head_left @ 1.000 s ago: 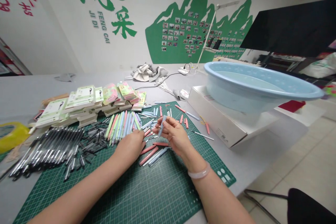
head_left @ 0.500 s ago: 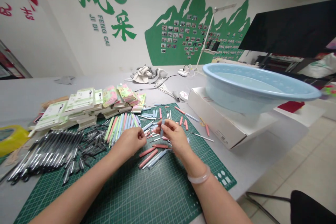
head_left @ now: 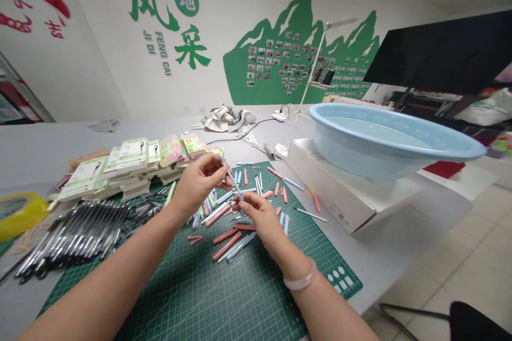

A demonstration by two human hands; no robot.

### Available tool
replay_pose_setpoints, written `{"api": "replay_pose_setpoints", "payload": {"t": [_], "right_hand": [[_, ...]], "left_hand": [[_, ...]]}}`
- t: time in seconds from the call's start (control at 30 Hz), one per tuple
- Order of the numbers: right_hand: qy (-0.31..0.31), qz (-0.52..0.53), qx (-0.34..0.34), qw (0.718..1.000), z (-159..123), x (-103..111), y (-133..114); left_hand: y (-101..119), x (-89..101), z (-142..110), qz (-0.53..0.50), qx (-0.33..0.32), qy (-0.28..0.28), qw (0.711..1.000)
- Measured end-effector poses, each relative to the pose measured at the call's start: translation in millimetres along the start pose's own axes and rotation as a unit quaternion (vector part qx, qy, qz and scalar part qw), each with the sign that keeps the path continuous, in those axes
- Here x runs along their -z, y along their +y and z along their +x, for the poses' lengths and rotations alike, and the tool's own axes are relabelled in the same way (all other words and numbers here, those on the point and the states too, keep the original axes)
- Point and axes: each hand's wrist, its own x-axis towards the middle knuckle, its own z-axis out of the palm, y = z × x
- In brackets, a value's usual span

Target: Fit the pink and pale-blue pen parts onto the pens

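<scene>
My left hand (head_left: 197, 185) is raised above the green cutting mat (head_left: 224, 287) and pinches a thin pen refill (head_left: 230, 175) that slants down to the right. My right hand (head_left: 258, 214) sits just below it and grips a pale blue pen barrel (head_left: 241, 200) where the refill's lower end meets it. Under both hands lie several loose pink, blue and green pen barrels (head_left: 228, 240). A bracelet is on my right wrist.
Black pens (head_left: 72, 237) lie heaped at the left by yellow tape (head_left: 18, 213). Packaged boxes (head_left: 132, 162) are stacked behind. A light blue basin (head_left: 384, 138) rests on a white box (head_left: 340, 186) at the right. Cloth and cables lie farther back.
My left hand rose from the mat with a refill and came to meet the barrel in my right hand. The right hand dropped slightly and tilted the barrel.
</scene>
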Motion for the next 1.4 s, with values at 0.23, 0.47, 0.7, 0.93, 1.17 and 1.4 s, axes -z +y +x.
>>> {"api": "replay_pose_setpoints", "payload": {"t": [0.23,0.47,0.7,0.93,1.17,1.4], "right_hand": [[-0.019,-0.041,0.031,0.998,1,0,-3],[-0.034,0.018,-0.044,0.998,-4,-2,-6],[-0.074,0.052,-0.035,0.995,-5,-5,-5],[-0.070,0.053,-0.009,0.996,-3,-5,-4],[-0.060,0.015,-0.026,0.998,2,9,-7],[0.039,0.016,-0.044,0.998,9,33,-9]], "left_hand": [[-10,-6.5,-4,0.107,-0.001,-0.037,0.994],[-16,-9.7,-8,0.151,0.007,-0.069,0.986],[-19,-3.3,-4,0.058,0.041,-0.097,0.993],[-16,-8.1,-7,0.033,0.047,-0.092,0.994],[-9,0.1,7,-0.024,0.004,0.052,0.998],[-37,30.3,-1,0.193,0.188,-0.090,0.959]]}}
